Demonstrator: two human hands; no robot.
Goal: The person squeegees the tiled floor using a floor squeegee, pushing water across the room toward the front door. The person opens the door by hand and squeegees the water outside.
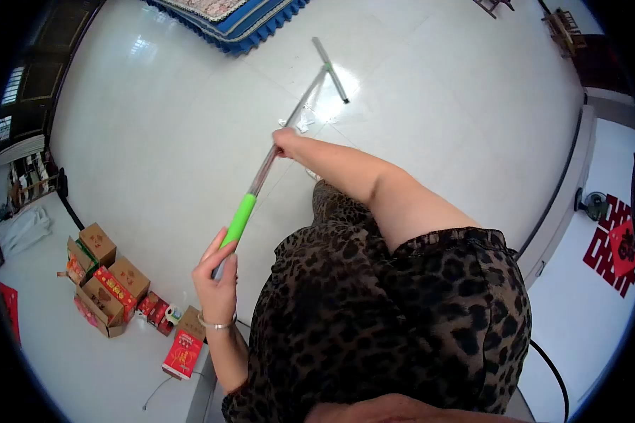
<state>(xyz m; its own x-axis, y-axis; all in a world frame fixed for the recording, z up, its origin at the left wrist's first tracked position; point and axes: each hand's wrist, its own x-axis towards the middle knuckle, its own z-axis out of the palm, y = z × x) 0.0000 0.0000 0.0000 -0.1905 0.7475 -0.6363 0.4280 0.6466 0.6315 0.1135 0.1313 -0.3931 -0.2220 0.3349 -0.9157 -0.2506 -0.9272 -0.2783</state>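
Observation:
A long pole point(262, 171) with a bright green grip point(238, 220) runs slantwise from the lower left up to a flat, narrow crossbar head point(337, 83) on the pale tiled floor. My left hand point(216, 273), with a bracelet at the wrist, is closed round the pole's top end at the green grip. Farther down, my right hand point(284, 142) wraps round the metal shaft. Small white scraps point(303, 124) lie on the floor beside the shaft, short of the head. Whether the head touches the floor is hard to tell.
Cardboard boxes point(127, 277) and red packages point(183, 354) stand at the lower left. A blue-skirted bed or mat point(240, 37) is at the top. Wooden chairs point(564, 29) stand at the upper right. A small fan point(595, 206) and red paper decorations point(622, 247) are at the right.

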